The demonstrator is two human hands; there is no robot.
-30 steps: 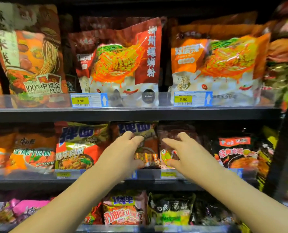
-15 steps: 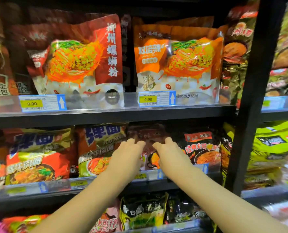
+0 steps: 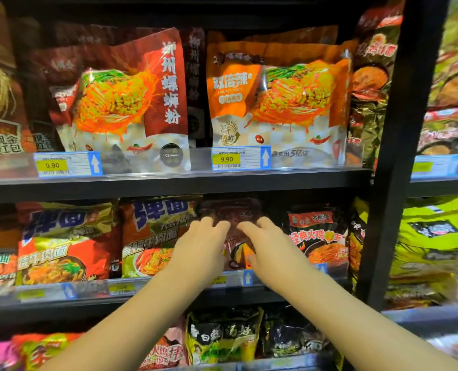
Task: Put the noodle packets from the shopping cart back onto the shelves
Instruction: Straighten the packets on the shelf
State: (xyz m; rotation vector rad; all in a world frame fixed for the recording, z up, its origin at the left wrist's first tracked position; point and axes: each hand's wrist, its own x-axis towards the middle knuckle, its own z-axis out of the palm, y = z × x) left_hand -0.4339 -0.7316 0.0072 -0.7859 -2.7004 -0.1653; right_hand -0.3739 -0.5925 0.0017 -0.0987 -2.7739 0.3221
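Noodle packet, dark maroon, stands upright on the middle shelf, slotted between an orange-and-green packet on its left and a black packet with orange lettering on its right. Left hand and right hand both lie flat against its front, fingers spread and only slightly curled, palms toward the shelf. Neither closes around it; they press or steady rather than grip. Thumb side of each is partly hidden, so exact contact there is unclear.

Step in hand, as I judge it: seating this packet in its row, near the end of one placement.

Next move likely calls for a light push to set it flush behind the price strip, then drawing both hands away without dragging the neighbours forward. Cart not in view.

Packet looks soft and crinkly, glossy film, print blurred; a pale picture shows low on its face.
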